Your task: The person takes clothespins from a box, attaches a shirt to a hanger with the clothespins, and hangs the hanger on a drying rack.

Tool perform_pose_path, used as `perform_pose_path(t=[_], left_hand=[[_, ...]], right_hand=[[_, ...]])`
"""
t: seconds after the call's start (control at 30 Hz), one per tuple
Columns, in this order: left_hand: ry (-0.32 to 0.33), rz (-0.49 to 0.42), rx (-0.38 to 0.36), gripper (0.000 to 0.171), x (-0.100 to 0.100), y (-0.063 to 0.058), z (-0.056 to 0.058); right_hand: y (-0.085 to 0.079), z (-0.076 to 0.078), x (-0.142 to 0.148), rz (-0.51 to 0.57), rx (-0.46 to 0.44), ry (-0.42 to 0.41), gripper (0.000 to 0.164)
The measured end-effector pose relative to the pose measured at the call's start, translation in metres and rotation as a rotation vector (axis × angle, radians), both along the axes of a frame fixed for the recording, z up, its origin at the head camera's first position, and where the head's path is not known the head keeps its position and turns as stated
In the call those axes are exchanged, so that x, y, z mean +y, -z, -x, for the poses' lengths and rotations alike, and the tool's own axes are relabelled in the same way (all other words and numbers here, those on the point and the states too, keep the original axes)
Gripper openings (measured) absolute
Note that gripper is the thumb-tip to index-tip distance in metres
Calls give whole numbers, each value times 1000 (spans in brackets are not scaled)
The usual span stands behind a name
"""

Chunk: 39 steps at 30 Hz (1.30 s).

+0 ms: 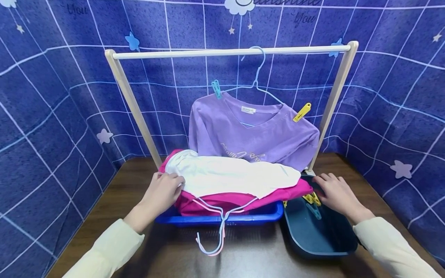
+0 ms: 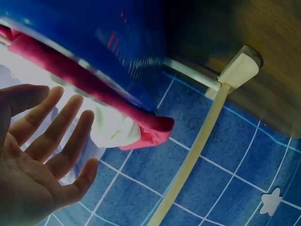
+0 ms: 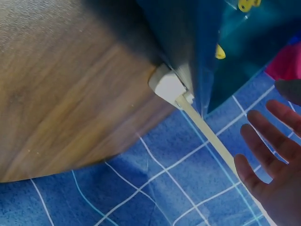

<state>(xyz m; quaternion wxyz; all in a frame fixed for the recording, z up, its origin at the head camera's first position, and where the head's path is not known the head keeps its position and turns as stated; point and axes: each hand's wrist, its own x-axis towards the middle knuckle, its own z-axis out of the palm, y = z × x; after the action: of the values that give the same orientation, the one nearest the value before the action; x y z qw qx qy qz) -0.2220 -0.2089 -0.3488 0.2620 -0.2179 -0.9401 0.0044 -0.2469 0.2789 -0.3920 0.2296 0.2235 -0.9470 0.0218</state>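
Observation:
My left hand (image 1: 166, 189) is at the left end of a white garment (image 1: 222, 173), its fingers loosely bent at the cloth's edge; the left wrist view shows the fingers (image 2: 70, 125) apart. The white garment lies over a magenta one (image 1: 222, 199) on a blue basket (image 1: 222, 220). Two hangers (image 1: 222, 224), one light blue and one pink, stick out from the garments with hooks toward me. My right hand (image 1: 335, 191), fingers spread and holding nothing, hovers over the right side of a dark teal bin (image 1: 321, 239) with yellow clothespins (image 1: 313, 199) and a blue clothespin (image 1: 314, 211).
Behind the basket, a purple shirt (image 1: 257, 135) hangs by a blue hanger (image 1: 258, 79) from a rack's white bar (image 1: 215, 52). One blue clip (image 1: 216, 89) and one yellow clip (image 1: 301, 112) sit at its shoulders. A dark wooden table (image 1: 167, 251) supports everything, before a blue patterned cloth (image 1: 83, 96).

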Motion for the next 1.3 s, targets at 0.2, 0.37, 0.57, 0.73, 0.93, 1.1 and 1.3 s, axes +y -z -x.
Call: perform_pose_path(t=[0.2,0.37,0.57,0.73,0.93,1.1,1.3], left_hand=[[8,-1,-20,13,0,5,-4],[13,-6,-14,15,-1,8,-5],[29,2,-6,17,-3,9,-6],[38,30,0,21,-4,11,-7],[55,49,-20,21,-5,10,-6],[70,21,-34,18,-7,8,-3],[99,15,-7,12,-6,9,0]], right_hand=[[9,-1,-1,-70,-78,10,28],[13,-2,-2,-98,-121,-5,30],[19,-3,-1,-98,-155,-23,28],[25,-4,-1,-113,-149,-37,31],[31,-4,-2,-144,-97,-71,22],[32,-4,-3,-154,-117,-68,21],[34,-3,-4,-176,-144,-69,22]])
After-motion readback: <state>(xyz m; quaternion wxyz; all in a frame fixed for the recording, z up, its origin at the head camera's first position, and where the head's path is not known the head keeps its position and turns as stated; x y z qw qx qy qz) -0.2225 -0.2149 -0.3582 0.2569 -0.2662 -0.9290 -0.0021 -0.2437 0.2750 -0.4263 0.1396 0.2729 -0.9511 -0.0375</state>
